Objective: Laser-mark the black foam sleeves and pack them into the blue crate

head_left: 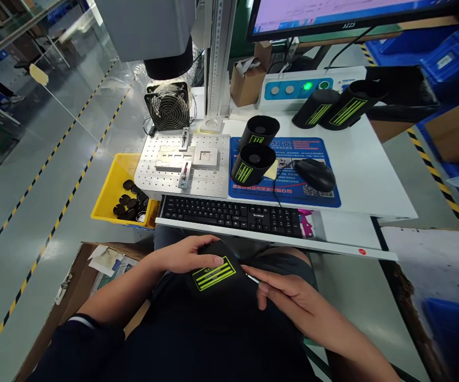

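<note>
My left hand (197, 255) is closed round a black cylindrical sleeve (223, 276) with a yellow-green striped label, held tilted over my lap. My thumb lies on its label. In my right hand (283, 292) is a thin metal tool (252, 278), pinched between fingers and thumb at the right end of the sleeve. The tool's tip is hidden, so its kind cannot be made out. Two similar open-topped black sleeves, a nearer one (253, 165) and a farther one (261, 129), stand on the blue mat (293, 195).
A perforated metal plate (145, 178) with clamps lies under a grey machine head (149, 26). Nearby are a fan (169, 109), mouse (315, 175), keyboard (213, 211) and more black sleeves (317, 109). A yellow bin (104, 199) holds several black round parts (128, 207).
</note>
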{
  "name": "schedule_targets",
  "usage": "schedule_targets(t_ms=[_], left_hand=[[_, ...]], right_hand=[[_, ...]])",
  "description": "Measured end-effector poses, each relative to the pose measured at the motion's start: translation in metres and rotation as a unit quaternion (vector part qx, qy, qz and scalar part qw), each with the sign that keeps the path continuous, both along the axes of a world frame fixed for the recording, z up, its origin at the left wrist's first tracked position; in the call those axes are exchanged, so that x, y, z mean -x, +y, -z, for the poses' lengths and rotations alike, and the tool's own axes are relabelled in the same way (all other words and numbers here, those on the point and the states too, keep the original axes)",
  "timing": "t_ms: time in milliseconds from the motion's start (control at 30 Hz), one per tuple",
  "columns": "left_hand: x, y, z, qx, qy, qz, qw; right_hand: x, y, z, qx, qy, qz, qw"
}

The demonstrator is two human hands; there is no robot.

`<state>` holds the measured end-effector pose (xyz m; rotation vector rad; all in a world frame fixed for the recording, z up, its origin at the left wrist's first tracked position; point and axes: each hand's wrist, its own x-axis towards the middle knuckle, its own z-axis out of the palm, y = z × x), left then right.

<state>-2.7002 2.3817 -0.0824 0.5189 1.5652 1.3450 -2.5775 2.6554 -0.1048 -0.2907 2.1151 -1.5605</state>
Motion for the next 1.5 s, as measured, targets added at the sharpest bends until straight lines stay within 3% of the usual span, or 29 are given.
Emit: schedule_targets(t_ms=[333, 667, 1000, 1233, 1500], left_hand=[[0.007, 0.001, 0.008, 0.016, -0.007, 0.043, 0.999], [0.01, 0.004, 0.008, 0.012, -0.029, 0.059, 0.998], [0.01, -0.002, 0.015, 0.024, -0.038, 0.092, 0.995], [0.012, -0.004, 0.017, 0.006, 0.006, 0.122, 0.992], [0.005, -0.005, 0.014, -0.006, -0.004, 0.084, 0.996]], right_hand=[[0.003, 0.0, -0.012, -0.021, 0.032, -0.045, 0.998], [0.0, -0.002, -0.013, -0.015, 0.026, -0.024, 0.999], [0.0, 0.0, -0.02, -0.006, -0.002, -0.048, 0.999], [-0.002, -0.005, -0.016, -0.02, -0.013, -0.047, 0.999], [-0.005, -0.023, -0.007, -0.028, -0.017, -0.005, 0.999]])
